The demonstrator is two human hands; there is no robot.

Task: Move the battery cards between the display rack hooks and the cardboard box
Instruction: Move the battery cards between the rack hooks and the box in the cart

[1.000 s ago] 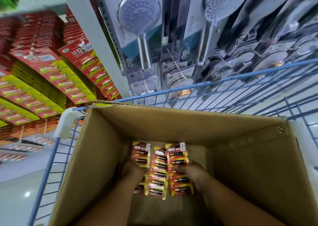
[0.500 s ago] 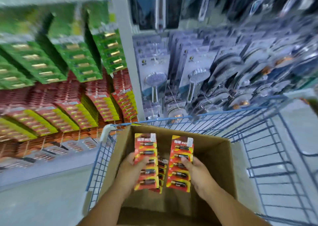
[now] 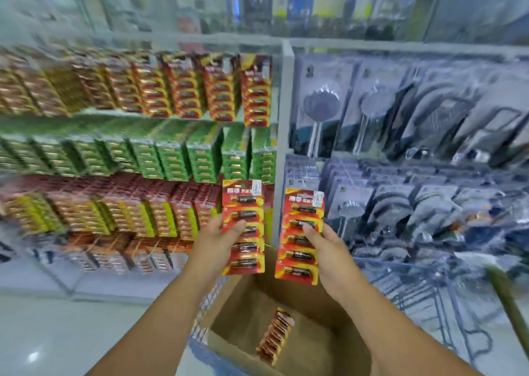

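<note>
Now each hand pinches its own upright strip of battery cards above the cardboard box [image 3: 229,312], the left hand [image 3: 213,244] and its strip [image 3: 243,226] nearer the rack of hanging cards [image 3: 254,89] up-left, the right hand [image 3: 329,255] holding its strip [image 3: 300,235] farther off

The battery cards [image 3: 242,226] look like glossy printed card under clear shiny plastic. The box [image 3: 320,344] is matt brown cardboard. The cart [image 3: 429,298] is blue-coated metal wire. The shower heads [image 3: 322,105] gleam chrome. The floor [image 3: 57,332] is smooth, reflective.
</note>
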